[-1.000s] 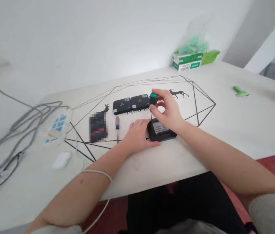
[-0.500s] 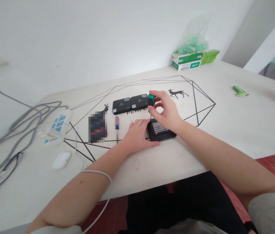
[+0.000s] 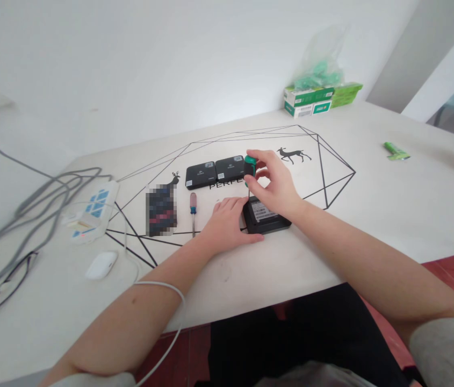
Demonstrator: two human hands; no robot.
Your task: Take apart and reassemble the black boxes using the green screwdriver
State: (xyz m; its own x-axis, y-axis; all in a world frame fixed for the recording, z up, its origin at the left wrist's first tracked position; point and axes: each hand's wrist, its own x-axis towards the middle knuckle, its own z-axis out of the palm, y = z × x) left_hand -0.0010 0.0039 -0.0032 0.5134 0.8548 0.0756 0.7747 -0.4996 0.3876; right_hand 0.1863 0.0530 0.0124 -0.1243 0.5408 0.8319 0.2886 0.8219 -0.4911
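Note:
My right hand [image 3: 273, 180] pinches the green and black handle of a screwdriver [image 3: 250, 166] between thumb and fingers. The screwdriver stands upright, its thin shaft pointing down to the back left corner of a black set-top box [image 3: 269, 223]. That box lies with its labelled underside up, partly covered by my right hand. My left hand [image 3: 230, 226] holds the box's left side, fingertips at the back corner and thumb along the front edge. Where the tip meets the box is too small to make out.
Behind my hands lie two more black boxes [image 3: 201, 175]. A second screwdriver [image 3: 193, 207] and a pixelated item [image 3: 161, 210] lie left. Further left are a power strip [image 3: 95, 209], cables, a white case [image 3: 101, 265] and glasses [image 3: 5, 287]. Green-white cartons [image 3: 309, 97] stand at the wall.

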